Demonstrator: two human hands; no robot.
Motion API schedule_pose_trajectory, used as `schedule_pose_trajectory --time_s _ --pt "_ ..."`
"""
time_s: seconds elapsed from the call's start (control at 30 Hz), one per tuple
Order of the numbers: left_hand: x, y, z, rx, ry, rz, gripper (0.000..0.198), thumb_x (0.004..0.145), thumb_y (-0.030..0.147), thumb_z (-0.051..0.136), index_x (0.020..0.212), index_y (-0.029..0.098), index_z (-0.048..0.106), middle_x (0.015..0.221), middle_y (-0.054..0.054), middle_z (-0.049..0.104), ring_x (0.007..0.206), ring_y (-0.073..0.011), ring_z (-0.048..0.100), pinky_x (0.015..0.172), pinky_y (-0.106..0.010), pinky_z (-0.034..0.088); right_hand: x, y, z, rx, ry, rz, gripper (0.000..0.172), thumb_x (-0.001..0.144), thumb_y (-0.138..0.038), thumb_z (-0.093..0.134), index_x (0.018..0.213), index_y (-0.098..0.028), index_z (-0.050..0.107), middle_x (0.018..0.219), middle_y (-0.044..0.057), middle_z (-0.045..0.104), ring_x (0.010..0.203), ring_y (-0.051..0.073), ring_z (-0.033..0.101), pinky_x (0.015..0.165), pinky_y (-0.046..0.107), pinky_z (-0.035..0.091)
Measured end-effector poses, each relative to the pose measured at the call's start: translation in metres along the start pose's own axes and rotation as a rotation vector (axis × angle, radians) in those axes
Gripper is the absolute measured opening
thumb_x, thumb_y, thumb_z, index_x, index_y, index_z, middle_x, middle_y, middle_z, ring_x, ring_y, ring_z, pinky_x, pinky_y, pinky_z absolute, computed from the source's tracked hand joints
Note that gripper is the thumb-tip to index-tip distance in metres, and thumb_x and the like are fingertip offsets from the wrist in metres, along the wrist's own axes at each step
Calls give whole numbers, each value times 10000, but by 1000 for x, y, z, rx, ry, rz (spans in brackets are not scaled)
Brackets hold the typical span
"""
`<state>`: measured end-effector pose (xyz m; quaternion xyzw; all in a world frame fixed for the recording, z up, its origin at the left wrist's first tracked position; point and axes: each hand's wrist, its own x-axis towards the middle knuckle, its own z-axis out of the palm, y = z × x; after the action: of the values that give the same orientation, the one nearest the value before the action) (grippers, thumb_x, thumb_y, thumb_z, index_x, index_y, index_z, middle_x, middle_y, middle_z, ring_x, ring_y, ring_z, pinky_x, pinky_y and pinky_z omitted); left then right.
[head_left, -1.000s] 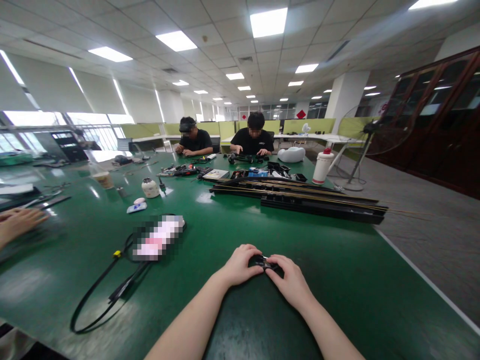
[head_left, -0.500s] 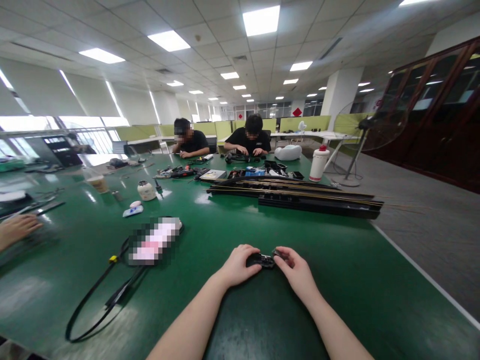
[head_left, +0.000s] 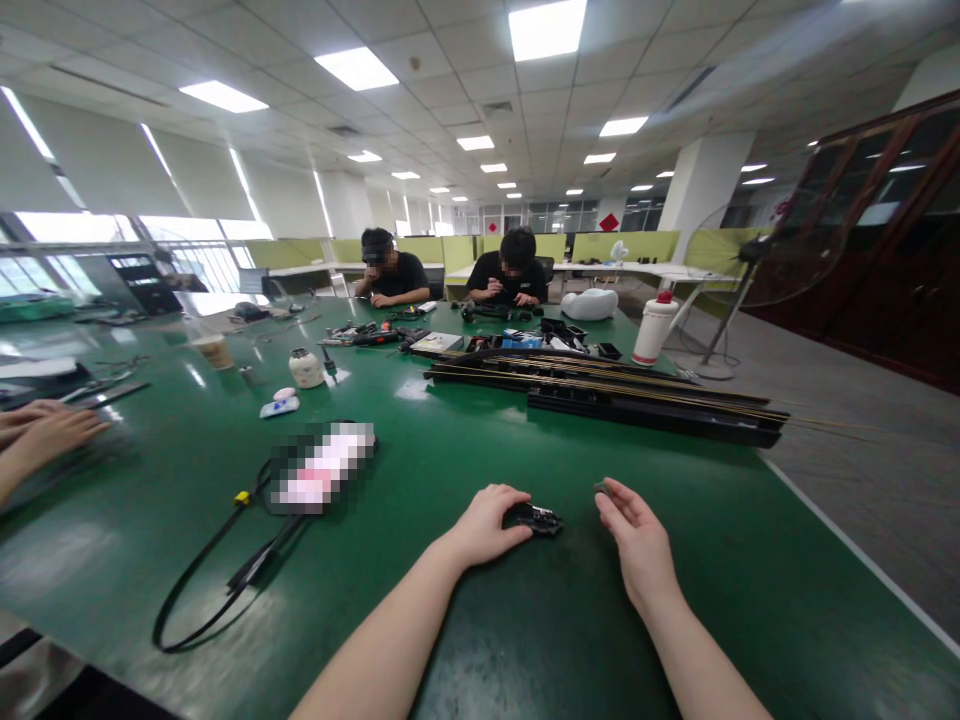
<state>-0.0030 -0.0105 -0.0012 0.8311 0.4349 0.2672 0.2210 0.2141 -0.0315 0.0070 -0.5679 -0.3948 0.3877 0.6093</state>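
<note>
My left hand (head_left: 493, 524) grips a small black part with silvery details (head_left: 541, 518) at its left end, low over the green table (head_left: 450, 460). Thumb and fingers wrap its near and far sides, so its left end is hidden. To the right, my right hand (head_left: 636, 528) pinches a small dark piece (head_left: 601, 488) between thumb and fingertips. That piece is too small to name. A gap of bare table separates it from the black part.
Long black rails with thin brass-coloured rods (head_left: 645, 395) lie ahead. A white bottle (head_left: 655, 328) stands behind them. Left are a blurred-out phone-like object (head_left: 326, 470), a looped black cable (head_left: 169, 590) and a small jar (head_left: 305, 368). Another person's hands (head_left: 56, 435) rest at far left; two people sit opposite.
My right hand has moved right, away from the black part, with the small piece in its fingertips. My left hand still holds the black part. The whole view has shifted slightly.
</note>
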Motion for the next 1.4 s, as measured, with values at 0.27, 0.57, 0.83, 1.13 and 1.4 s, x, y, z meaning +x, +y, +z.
schedule_pose_trajectory --time_s 0.27,0.57,0.83,1.13,1.4 --pt "0 2 -3 16 -19 -9 428 751 309 662 1159 221 570 1109 -62 596 1044 -245 514 927 -363 399 1 -3 -3 45 54 17 469 642 -442 668 1034 -195 594 1032 81 654 982 259 610 758 344 532" --pt "0 -2 -1 21 -15 -4 422 748 308 667 1150 215 578 1116 -64 597 1053 -240 511 935 -358 393 -3 -13 1 237 106 122 476 545 -384 748 970 -222 604 991 18 628 928 184 585 676 241 480" --pt "0 -1 -2 22 -21 -6 415 752 311 664 1147 216 579 1101 -60 601 1039 -236 517 928 -356 397 -3 -11 0 274 97 154 458 554 -395 759 960 -230 626 974 2 634 877 144 580 672 207 469" --pt "0 1 -2 17 -19 -10 423 747 311 669 1149 216 579 1109 -63 599 1050 -239 514 936 -360 393 0 -5 0 247 92 135 421 575 -438 749 927 -229 654 947 9 660 827 141 592 641 209 479" --pt "1 1 -1 25 -15 0 417 743 302 672 1142 220 583 1092 -60 605 1029 -235 522 918 -353 401 -1 0 3 249 33 117 430 579 -441 757 938 -225 659 960 25 676 809 151 600 653 233 494"
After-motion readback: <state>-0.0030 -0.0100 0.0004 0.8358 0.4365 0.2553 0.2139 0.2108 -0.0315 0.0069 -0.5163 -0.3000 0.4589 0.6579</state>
